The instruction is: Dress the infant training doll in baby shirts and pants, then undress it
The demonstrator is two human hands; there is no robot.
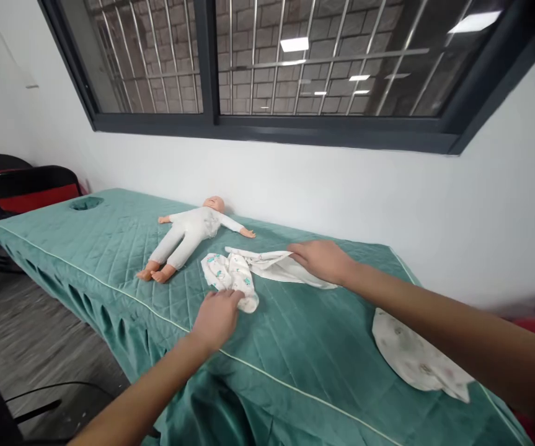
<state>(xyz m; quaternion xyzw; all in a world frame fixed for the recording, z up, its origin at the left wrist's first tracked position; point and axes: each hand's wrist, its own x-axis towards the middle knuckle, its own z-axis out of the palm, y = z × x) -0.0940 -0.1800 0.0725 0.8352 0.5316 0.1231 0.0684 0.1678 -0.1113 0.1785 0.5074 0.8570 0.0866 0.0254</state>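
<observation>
White baby clothing (267, 263) with small green and pink prints lies partly spread on the green quilted bed. My left hand (217, 317) is closed on its near left part, fingers pinching the edge. Farther right, my right hand (319, 259) grips the same garment and lifts a plain white stretch of it. Beyond my left hand a baby doll (190, 232) in a white long-sleeved suit lies on its back, head toward the wall and bare feet toward me. Whether the garment is one piece or two I cannot tell.
Another pale printed cloth (418, 356) lies on the bed (313, 365) under my right forearm. The bed has a face hole (87, 203) at its far left end. Red and black chairs (39, 189) stand on the left. A white wall with a barred window (258, 130) runs behind.
</observation>
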